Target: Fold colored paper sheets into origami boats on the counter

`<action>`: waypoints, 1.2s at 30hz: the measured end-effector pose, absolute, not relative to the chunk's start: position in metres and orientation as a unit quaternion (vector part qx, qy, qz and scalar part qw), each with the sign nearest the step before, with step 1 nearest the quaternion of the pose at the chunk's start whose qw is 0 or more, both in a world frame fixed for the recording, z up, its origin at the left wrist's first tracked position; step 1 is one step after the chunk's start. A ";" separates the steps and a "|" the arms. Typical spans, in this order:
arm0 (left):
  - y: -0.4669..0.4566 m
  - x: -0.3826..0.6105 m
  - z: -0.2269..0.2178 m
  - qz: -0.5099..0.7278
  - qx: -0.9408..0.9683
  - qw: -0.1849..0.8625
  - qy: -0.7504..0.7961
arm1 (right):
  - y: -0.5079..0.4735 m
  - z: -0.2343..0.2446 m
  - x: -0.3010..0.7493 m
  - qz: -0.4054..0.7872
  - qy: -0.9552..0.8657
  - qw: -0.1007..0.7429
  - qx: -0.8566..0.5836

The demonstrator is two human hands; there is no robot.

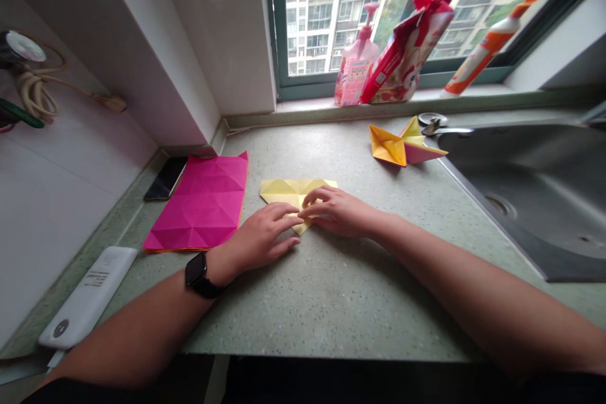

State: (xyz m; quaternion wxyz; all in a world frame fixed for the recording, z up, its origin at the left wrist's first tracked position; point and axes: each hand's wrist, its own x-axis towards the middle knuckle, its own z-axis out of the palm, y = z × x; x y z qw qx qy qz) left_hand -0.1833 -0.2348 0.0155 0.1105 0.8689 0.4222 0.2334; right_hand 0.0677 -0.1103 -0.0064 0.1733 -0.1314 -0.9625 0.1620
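Note:
A sheet of pale yellow origami paper (278,188) with crease lines lies on the countertop, its lower part folded to a point facing me. My left hand (265,231) rests at its lower left edge, fingers stretched out and apart. Over the paper's right half lies my right hand (341,209), its fingers slightly curved and spread, the tips near the middle of the sheet. Both hands' fingertips almost meet there and cover part of the paper. Neither hand visibly grips it.
Left of the hands lies a stack of creased magenta paper (203,202) beside a phone (165,178) and a white power bank (89,297). Folded orange-and-yellow origami (388,146) stands near the sink (534,202). A pink pump bottle (356,69), red bag (407,53) and orange-white bottle (487,50) line the windowsill.

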 end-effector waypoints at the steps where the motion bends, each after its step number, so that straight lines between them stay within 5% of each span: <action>1: -0.234 -0.183 0.013 0.225 0.870 0.114 0.423 | -0.110 -0.007 0.068 0.158 -0.963 0.173 -0.135; 18: -0.231 -0.189 0.009 0.209 0.879 0.129 0.409 | -0.093 -0.012 0.077 0.103 -0.913 0.233 -0.320; 28: -0.226 -0.192 0.007 0.222 0.879 0.086 0.414 | -0.104 0.011 0.078 0.260 -0.900 0.150 -0.315; 36: -0.224 -0.199 0.002 0.181 0.869 0.040 0.458 | -0.118 0.025 0.075 0.507 -0.832 0.076 -0.212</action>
